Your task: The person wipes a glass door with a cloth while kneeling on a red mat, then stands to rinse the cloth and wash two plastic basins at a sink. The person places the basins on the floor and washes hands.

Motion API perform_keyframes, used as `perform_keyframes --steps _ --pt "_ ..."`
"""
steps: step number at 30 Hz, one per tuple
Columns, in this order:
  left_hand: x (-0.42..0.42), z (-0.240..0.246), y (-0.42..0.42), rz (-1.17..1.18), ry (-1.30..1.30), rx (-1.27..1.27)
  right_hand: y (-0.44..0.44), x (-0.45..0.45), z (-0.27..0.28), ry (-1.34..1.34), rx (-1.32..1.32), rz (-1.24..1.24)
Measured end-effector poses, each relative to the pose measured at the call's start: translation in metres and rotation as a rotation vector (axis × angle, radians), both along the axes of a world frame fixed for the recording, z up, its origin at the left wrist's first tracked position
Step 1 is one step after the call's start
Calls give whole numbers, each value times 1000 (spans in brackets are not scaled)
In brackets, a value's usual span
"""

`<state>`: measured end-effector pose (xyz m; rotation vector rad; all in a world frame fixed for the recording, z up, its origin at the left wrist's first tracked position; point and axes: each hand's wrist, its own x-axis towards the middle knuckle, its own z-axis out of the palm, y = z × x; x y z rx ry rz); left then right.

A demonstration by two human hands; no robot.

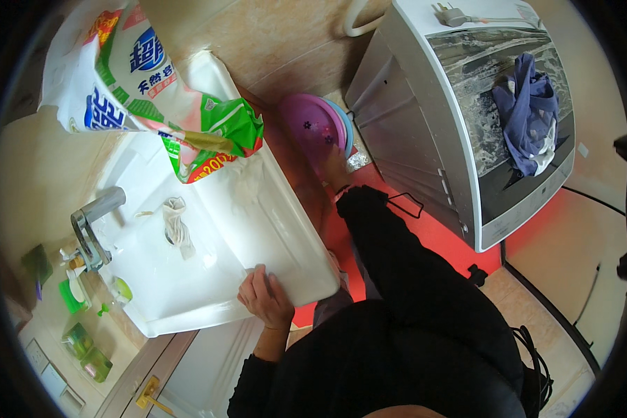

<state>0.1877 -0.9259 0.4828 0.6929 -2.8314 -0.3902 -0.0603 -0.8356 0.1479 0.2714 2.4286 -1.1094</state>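
Observation:
My left hand point(265, 298) rests on the near end of a white ceramic laundry sink point(292, 261), fingers lying over its sloping side. My right hand point(335, 168) reaches low beside the sink, at the edge of a pink plastic basin point(313, 128) with a flower print. Its fingers are dim, so their grip cannot be made out. A light blue basin point(346, 123) shows behind the pink one. In the sink bowl, a wet whitish sock-like cloth point(175, 222) lies partly over the drain. A chrome faucet point(99, 209) reaches over the bowl.
A large opened detergent bag point(151, 89) stands on the sink's far end. A washing machine point(418, 104) at right carries a bundled blue garment point(527, 115) and a power plug point(454, 15). Green soap boxes point(86, 350) sit by the wall; a red mat point(413, 219) covers the floor.

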Motion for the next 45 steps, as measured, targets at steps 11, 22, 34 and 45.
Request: perform_keyframes --steps 11,22,34,45 --pt "5 -4 0 -18 116 -13 88 196 13 -8 -25 532" --pt "38 -6 -15 -2 275 313 232 248 86 -321 111 102" --pt "402 -10 -134 618 343 381 227 374 132 -654 -116 -185" --pt "471 -19 -202 796 350 278 59 379 246 -306 -231 290"
